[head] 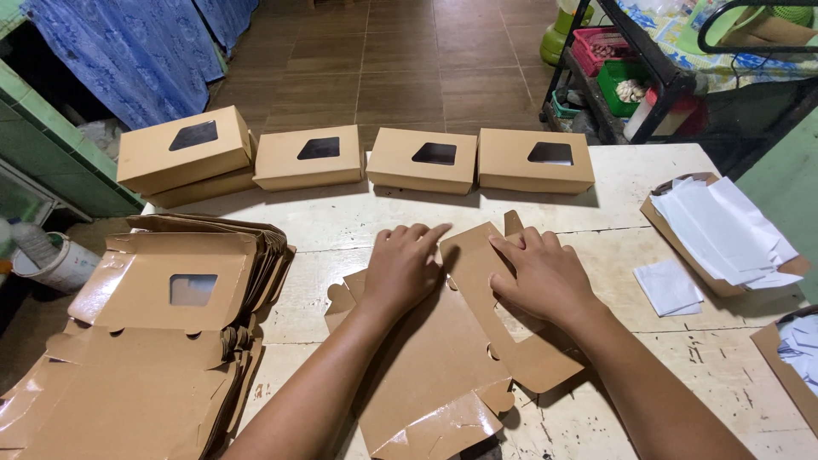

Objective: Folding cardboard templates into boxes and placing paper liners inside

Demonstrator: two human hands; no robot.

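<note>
- A flat brown cardboard box blank [443, 366] lies on the white table [630, 183], right under both hands, with a window cut-out just below the right fingertips.
- The left hand [403, 266] presses palm-down on the blank; its fingers [417, 234] lie stretched and close together, pointing away from the person, gripping nothing.
- The right hand [545, 274] rests flat on a raised panel of the same blank, its fingers [520, 243] spread and angled toward the left fingertips, almost meeting them; it pins the panel without closing around it.
- Beyond both sets of fingertips, four folded boxes [422, 159] with window lids stand in a row along the far edge of the table; the leftmost sits on another box.
- Out past the left hand's little-finger side, a stack of unfolded blanks [162, 341] lies well apart.
- Out past the right hand, a loose white paper sheet [669, 287] lies near, and a cardboard tray of white sheets [724, 226] sits farther off.
</note>
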